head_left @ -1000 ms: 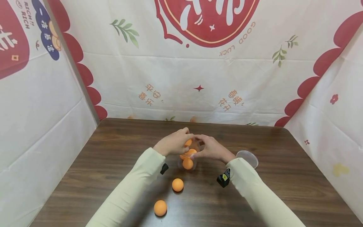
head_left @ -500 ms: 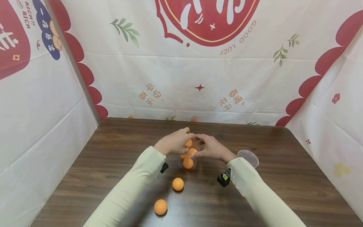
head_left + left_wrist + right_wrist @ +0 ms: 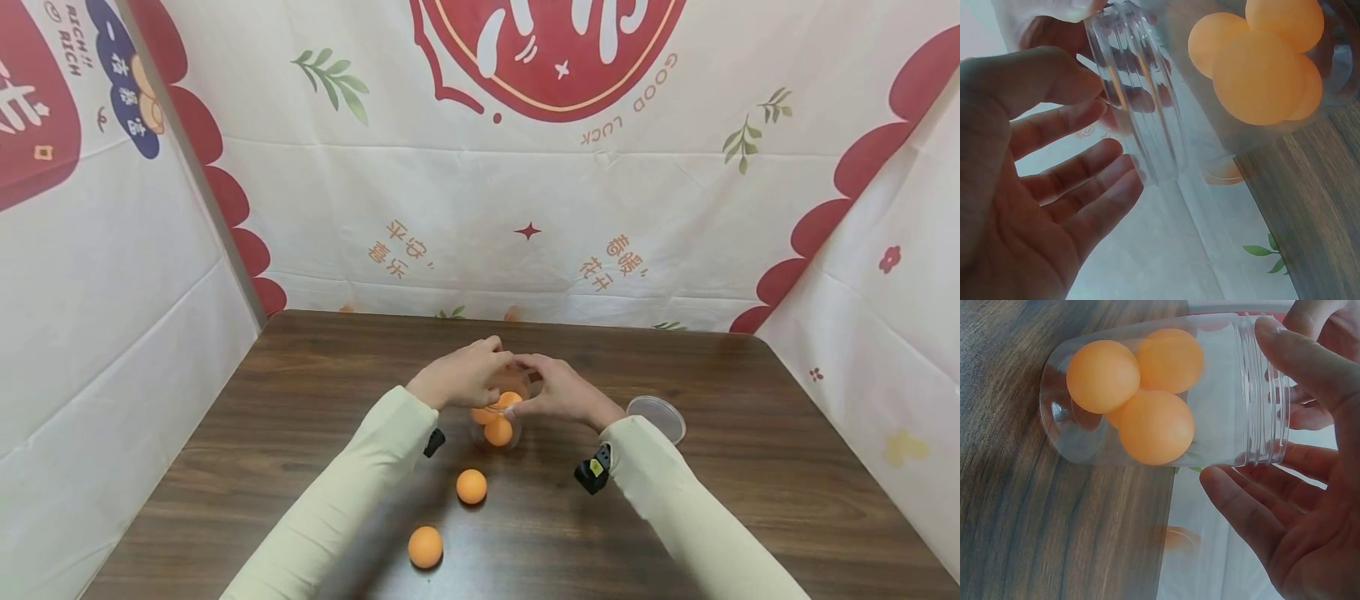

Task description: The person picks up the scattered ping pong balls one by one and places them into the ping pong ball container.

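Note:
An upright clear plastic jar (image 3: 1219,394) with a threaded neck holds several orange ping-pong balls (image 3: 1157,428). My right hand (image 3: 562,393) grips its neck, thumb on the near side and fingers around the far side. Beside the mouth is my left hand (image 3: 461,377), its thumb and fingers loosely bent at the rim with no ball between them. In the left wrist view, the left fingertips (image 3: 1113,150) lie close to the jar's neck; whether they touch it is unclear. Two more ping-pong balls, a nearer one (image 3: 425,547) and a farther one (image 3: 472,487), lie on the table.
A clear round lid (image 3: 656,419) lies on the dark wooden table (image 3: 315,400), right of the jar and partly behind the right sleeve. Printed white cloth (image 3: 450,192) hangs behind the table and along both sides.
The ball that my left hand held at the jar's mouth has dropped inside onto the other balls. My right hand and the jar have stayed in place.

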`<state>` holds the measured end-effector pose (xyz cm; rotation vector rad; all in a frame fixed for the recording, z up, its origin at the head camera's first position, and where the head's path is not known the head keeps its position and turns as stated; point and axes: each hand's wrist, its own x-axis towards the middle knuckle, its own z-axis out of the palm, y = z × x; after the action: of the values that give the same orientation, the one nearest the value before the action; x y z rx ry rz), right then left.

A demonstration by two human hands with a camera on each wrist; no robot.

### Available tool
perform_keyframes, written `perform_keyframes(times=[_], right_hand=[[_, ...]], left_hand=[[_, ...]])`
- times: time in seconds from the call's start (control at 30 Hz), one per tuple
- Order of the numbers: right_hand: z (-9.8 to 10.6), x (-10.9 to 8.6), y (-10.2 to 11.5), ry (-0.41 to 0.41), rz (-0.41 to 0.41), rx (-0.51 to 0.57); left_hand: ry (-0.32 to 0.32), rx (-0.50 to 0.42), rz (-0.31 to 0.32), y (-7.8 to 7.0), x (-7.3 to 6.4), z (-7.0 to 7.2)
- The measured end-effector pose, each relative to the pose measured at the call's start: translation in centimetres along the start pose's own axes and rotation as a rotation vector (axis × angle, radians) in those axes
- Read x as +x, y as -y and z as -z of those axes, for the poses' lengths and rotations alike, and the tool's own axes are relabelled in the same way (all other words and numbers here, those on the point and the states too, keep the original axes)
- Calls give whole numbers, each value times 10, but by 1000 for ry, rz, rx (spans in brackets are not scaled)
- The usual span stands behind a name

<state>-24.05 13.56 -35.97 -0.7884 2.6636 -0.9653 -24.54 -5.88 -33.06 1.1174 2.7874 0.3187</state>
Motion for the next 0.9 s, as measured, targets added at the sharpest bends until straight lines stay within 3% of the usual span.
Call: perform_keyframes(times=[0.37,0.57,0.77,0.9], right_hand=[[-1,-1,1,6,-7,11],[-2,-1,-3,-3,-1,21],[-3,-1,-4,-18,-4,-2],[-3,-1,-4,-23,9,4]], left_hand=[[-9,-61,5,1,-5,1],[-20,-22,5,1,-10,7],[-53,-8,-2,10,-21,14],[-86,-9,28,17,-31,17]])
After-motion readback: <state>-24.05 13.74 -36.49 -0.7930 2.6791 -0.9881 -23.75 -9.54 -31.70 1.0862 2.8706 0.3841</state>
